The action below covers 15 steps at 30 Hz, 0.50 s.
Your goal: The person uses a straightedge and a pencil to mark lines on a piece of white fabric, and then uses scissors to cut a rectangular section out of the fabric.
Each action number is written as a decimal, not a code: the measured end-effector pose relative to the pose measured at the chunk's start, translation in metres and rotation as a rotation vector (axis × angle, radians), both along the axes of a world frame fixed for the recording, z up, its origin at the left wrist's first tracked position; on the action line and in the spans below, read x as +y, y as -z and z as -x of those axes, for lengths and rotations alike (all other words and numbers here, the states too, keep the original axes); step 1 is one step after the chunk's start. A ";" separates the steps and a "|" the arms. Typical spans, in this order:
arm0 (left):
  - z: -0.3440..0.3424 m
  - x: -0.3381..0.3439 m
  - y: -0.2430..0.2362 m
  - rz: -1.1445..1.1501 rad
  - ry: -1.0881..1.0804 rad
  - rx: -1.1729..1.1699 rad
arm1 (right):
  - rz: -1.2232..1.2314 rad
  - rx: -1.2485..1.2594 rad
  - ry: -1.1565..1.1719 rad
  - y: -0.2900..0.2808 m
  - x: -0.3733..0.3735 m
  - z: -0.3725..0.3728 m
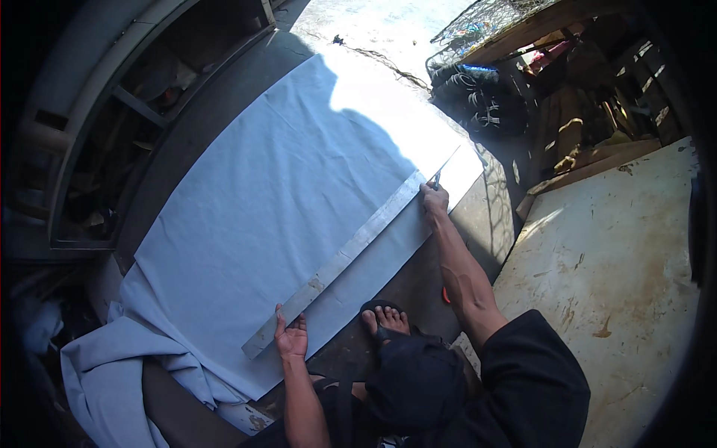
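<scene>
A pale blue-white sheet of cloth [246, 187] lies spread on the ground before me, lightly wrinkled. Across its near part runs a long, flat metal straightedge [340, 257], slanting from lower left to upper right. My left hand [292, 340] is closed on the straightedge near its lower end, palm turned up. At the far end, my right hand [435, 200] is closed round a small, dark, pen-like tool [437, 181], its exact kind unclear. That hand rests against the cloth beside the straightedge. Harsh sunlight washes out the far right of the cloth.
Bunched cloth [112, 358] lies at lower left. An open-fronted cabinet [112, 127] stands at left. To the right are a worn, stained board [605, 276] and a cluttered wooden shelf [590, 112]. My sandalled foot [386, 319] is close to the cloth's near edge.
</scene>
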State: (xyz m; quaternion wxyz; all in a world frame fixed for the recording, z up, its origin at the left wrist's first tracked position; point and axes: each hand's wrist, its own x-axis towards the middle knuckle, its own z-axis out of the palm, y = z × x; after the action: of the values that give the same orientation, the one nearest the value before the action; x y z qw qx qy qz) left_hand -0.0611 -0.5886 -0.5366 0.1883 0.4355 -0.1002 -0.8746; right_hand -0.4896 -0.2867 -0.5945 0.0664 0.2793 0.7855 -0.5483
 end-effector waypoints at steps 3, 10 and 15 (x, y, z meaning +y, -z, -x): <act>-0.009 -0.007 0.012 0.034 -0.030 -0.036 | -0.036 -0.083 -0.032 -0.014 -0.012 0.008; -0.012 0.004 0.034 -0.001 0.089 -0.409 | -0.512 -0.204 -0.239 -0.062 -0.006 0.015; -0.017 -0.007 0.014 0.036 0.178 -0.629 | -0.740 0.208 -0.571 -0.049 -0.018 0.015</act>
State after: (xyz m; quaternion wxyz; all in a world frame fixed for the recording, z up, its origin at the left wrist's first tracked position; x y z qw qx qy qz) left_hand -0.0440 -0.5958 -0.5507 0.0787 0.6703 -0.2067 -0.7084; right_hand -0.5048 -0.3050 -0.5454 0.0319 0.0009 0.9757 -0.2168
